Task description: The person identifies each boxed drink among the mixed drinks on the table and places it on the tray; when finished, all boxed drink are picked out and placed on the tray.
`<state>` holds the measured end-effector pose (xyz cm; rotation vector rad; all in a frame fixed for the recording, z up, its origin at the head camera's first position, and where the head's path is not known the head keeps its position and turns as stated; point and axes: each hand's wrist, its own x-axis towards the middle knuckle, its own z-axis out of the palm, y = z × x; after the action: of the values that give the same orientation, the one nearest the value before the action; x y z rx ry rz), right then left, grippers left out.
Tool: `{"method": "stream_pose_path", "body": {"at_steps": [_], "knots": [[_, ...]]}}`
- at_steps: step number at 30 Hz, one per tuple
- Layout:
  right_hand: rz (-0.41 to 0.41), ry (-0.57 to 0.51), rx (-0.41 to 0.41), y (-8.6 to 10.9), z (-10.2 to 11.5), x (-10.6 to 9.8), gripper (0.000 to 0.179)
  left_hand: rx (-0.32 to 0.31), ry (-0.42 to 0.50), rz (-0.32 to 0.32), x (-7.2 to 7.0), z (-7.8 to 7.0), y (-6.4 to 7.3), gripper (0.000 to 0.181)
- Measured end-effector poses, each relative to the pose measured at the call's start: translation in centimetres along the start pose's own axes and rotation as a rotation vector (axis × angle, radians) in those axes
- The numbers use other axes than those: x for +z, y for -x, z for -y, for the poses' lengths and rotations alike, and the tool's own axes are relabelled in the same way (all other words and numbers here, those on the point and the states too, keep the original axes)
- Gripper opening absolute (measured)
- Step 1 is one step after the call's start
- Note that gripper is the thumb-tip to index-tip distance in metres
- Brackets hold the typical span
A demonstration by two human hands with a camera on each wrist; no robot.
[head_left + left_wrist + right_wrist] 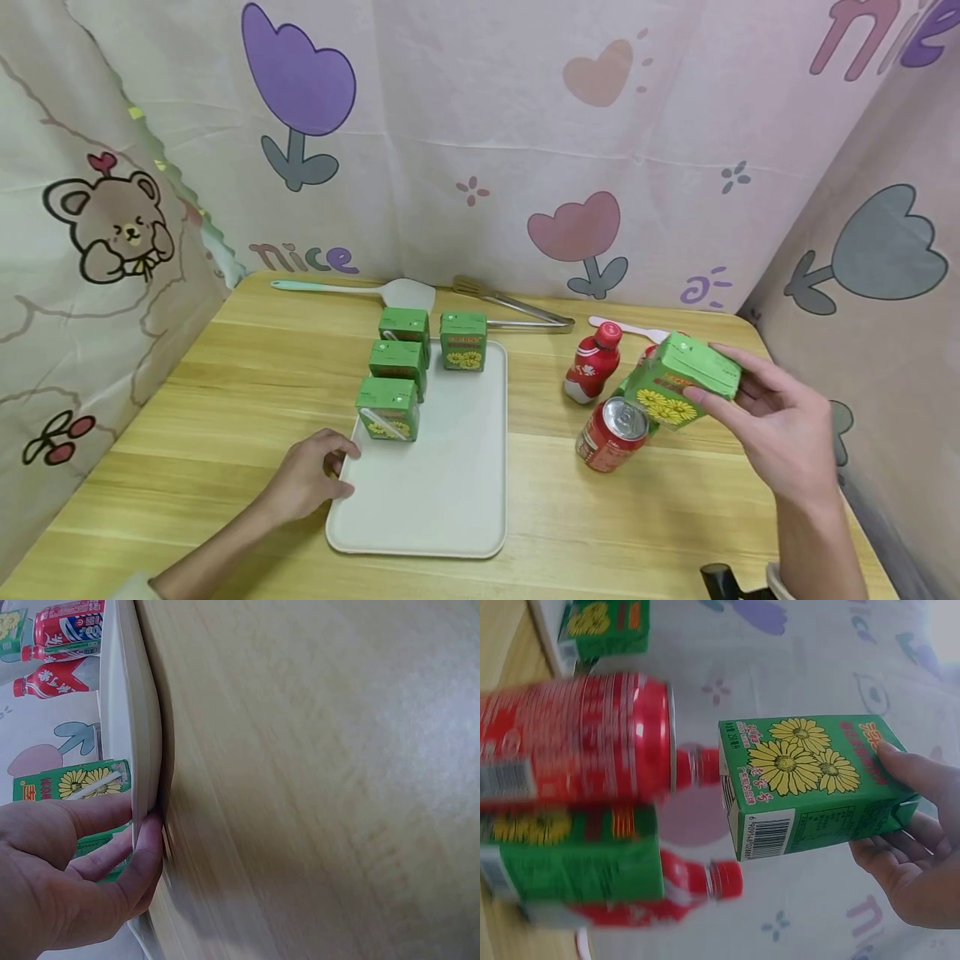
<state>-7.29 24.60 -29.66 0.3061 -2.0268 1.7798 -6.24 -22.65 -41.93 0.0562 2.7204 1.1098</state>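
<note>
- Four green boxes stand on the pale tray, three in a row along its left side, one by its far edge.
- The left hand pinches the tray's left rim, fingers above and below it, just beside the nearest box.
- The right hand grips another box, the held box, between thumb and fingers, tilted and raised off the table, near the can.
- One more box stands right beside that can.
- A red bottle leans a little to my eye; what looks like a second bottle is mostly hidden from the head view.
- Along the back lie a spatula, metal tongs and a pink handle, before a printed curtain.
</note>
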Motion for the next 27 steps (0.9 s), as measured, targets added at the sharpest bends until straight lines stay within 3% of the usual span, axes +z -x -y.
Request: {"method": "stream_pose_path", "body": {"at_steps": [9, 19, 27], "knots": [[0.146, 0.01, -0.033, -1.2, -0.9, 4.2, 0.049, 0.002, -0.005, -0.006, 0.0, 0.1, 0.0, 0.038], [0.219, 0.047, 0.033, -1.7, -1.8, 8.9, 0.05, 0.002, -0.001, -0.002, 0.0, 0.0, -0.1, 0.037], [0.301, -0.022, 0.063, -1.8, -2.7, 12.1, 0.052, -0.003, 0.005, -0.003, 0.1, 0.0, -0.1, 0.038]]}}
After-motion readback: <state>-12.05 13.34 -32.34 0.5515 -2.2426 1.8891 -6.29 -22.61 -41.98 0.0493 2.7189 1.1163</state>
